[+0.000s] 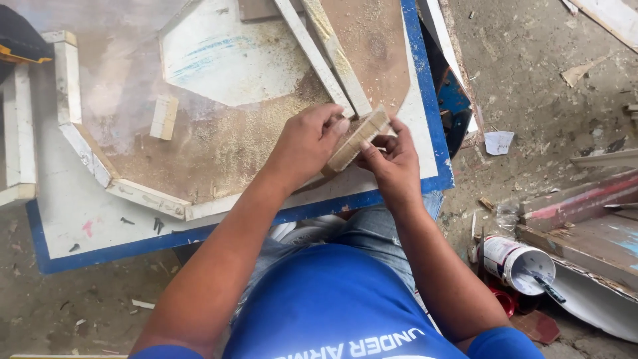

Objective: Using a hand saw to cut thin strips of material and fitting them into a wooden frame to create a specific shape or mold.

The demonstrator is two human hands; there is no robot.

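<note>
Both my hands hold one short wooden strip above the near right corner of a white board with a blue edge. My left hand grips its near end from the left. My right hand pinches it from the right, fingers on its top edge. The strip is pale, with a rough sawdust-coated face, and lies tilted from lower left to upper right. Two long white strips run diagonally just beyond it.
Sawdust covers the brown panel framed by white strips. A small wood block lies on it, and dark nails rest near the front edge. A white can with a brush and planks sit on the floor at right.
</note>
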